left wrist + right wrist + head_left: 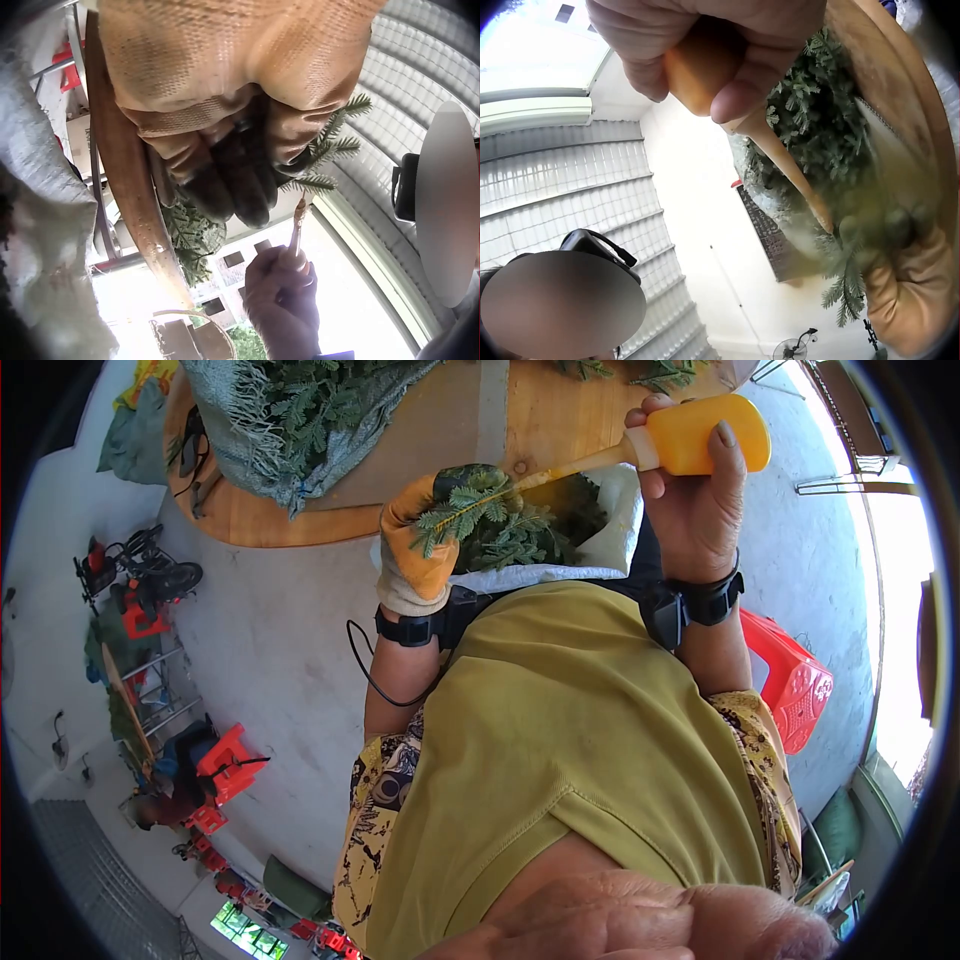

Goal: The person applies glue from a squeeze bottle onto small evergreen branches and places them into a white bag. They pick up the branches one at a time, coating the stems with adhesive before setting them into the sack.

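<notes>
My left hand (415,555), in an orange rubber-coated glove with dark fingertips, pinches a green fir sprig (452,520) in front of my waist. My bare right hand (705,510) grips a yellow squeeze bottle (715,438), tilted so its long tapered nozzle (578,466) points left at the sprig. In the right wrist view, the coated nozzle tip (825,223) is right at the sprig's stem end, by the gloved fingertips. Below both hands, a white sack (626,525) lies open on my lap with more fir sprigs (520,542) inside.
A wooden table (430,435) stands ahead, bearing a grey-green woven sack (215,420) full of fir branches. Loose sprigs (670,372) lie at its far side. A red plastic stool (797,685) is at my right. Off to the left are a motorcycle (160,572) and red chairs (228,765).
</notes>
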The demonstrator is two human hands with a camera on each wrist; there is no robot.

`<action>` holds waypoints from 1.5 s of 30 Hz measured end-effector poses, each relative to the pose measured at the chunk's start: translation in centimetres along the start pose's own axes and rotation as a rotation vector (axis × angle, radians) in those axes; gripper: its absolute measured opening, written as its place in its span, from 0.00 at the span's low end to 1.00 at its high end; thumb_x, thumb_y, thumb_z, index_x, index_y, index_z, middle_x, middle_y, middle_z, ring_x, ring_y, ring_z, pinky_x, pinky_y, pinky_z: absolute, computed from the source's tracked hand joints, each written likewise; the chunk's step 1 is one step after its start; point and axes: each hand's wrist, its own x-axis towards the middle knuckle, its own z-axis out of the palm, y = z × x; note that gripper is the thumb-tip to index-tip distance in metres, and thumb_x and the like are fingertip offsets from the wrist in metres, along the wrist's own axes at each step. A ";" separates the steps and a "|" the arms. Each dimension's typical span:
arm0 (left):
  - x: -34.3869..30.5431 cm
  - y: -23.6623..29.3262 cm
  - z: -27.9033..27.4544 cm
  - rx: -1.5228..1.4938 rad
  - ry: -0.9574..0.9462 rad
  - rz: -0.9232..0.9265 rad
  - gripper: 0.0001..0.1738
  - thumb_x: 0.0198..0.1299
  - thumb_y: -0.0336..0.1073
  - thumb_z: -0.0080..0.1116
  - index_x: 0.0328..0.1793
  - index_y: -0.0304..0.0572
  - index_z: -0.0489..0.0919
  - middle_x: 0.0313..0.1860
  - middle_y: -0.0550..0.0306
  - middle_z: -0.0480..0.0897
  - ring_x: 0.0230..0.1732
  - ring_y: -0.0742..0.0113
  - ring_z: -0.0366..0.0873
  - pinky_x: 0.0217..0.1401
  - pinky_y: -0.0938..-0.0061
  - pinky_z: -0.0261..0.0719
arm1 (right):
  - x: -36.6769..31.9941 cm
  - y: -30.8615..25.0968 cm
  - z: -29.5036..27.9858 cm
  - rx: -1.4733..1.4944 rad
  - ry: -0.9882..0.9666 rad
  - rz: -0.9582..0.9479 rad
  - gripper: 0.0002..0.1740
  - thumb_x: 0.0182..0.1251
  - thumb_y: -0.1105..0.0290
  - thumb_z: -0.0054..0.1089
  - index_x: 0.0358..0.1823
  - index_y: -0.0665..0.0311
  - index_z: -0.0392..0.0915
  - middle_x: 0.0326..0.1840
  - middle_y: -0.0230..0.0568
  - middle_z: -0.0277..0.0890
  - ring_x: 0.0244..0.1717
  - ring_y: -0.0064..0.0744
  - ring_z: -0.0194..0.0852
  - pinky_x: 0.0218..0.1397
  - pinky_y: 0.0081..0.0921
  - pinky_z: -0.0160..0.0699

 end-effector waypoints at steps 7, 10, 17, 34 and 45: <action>0.0 -0.1 -0.6 0.056 -0.087 0.007 0.14 0.62 0.28 0.61 0.53 0.29 0.77 0.50 0.44 0.83 0.51 0.57 0.82 0.60 0.64 0.80 | 0.0 -0.1 -0.7 -0.004 0.035 -0.002 0.20 0.71 0.59 0.53 0.52 0.70 0.71 0.50 0.51 0.78 0.51 0.44 0.77 0.27 0.23 0.77; 0.1 0.2 0.0 -0.101 -0.111 0.004 0.15 0.61 0.27 0.61 0.53 0.31 0.77 0.51 0.44 0.83 0.51 0.56 0.82 0.61 0.63 0.80 | 0.1 -0.1 -0.9 0.000 0.045 0.001 0.20 0.71 0.59 0.53 0.52 0.70 0.71 0.51 0.51 0.78 0.51 0.43 0.77 0.27 0.23 0.77; 0.1 0.2 -0.3 -0.109 -0.099 -0.012 0.15 0.59 0.26 0.62 0.53 0.34 0.79 0.51 0.45 0.83 0.52 0.56 0.82 0.61 0.62 0.79 | 0.2 -0.2 -1.4 0.014 0.058 -0.002 0.20 0.71 0.60 0.53 0.52 0.70 0.71 0.51 0.51 0.78 0.52 0.43 0.77 0.27 0.23 0.75; -4.5 4.8 -6.5 0.847 -0.043 -0.573 0.10 0.63 0.30 0.57 0.46 0.33 0.81 0.36 0.60 0.83 0.35 0.77 0.76 0.36 0.80 0.75 | 0.4 -1.1 -4.1 -0.010 0.166 -0.080 0.21 0.70 0.61 0.55 0.54 0.71 0.69 0.50 0.52 0.77 0.51 0.44 0.77 0.29 0.22 0.76; 11.1 6.2 3.5 1.583 0.166 0.095 0.23 0.55 0.50 0.65 0.43 0.35 0.83 0.31 0.44 0.85 0.33 0.53 0.84 0.37 0.64 0.80 | 0.3 -1.9 -4.6 0.022 0.250 -0.102 0.19 0.69 0.62 0.56 0.50 0.73 0.69 0.48 0.54 0.77 0.49 0.45 0.77 0.28 0.22 0.76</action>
